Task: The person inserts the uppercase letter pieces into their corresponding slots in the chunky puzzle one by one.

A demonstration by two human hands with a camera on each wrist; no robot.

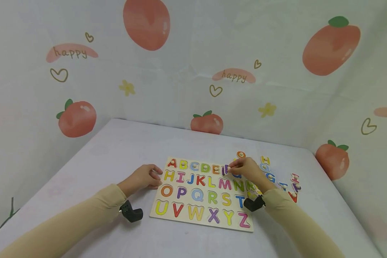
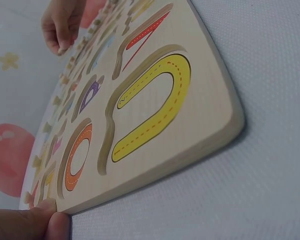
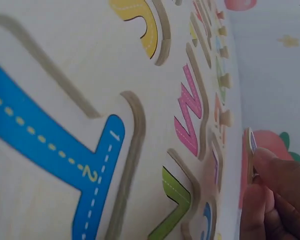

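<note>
A wooden alphabet puzzle board (image 1: 187, 195) lies flat, with letter pieces with knobs in its top row, A to E. At the board's left edge is my left hand (image 1: 144, 177); its thumb (image 2: 46, 206) and a fingertip hold the edge. My right hand (image 1: 246, 171) pinches a purple letter F piece (image 1: 227, 169) between thumb and finger. This piece hovers just over the purple recess (image 1: 223, 171) right of the E piece (image 1: 215, 170). In the right wrist view the letter piece (image 3: 250, 152) appears edge-on, raised above the board.
Loose letter pieces lie right of the board, among them an orange O (image 1: 241, 154), a yellow H (image 1: 265, 160), a blue G (image 1: 270, 177) and a red V (image 1: 292, 196). Some are partly hidden by my right arm. A patterned cloth (image 1: 180, 71) hangs behind the white table (image 1: 132, 139).
</note>
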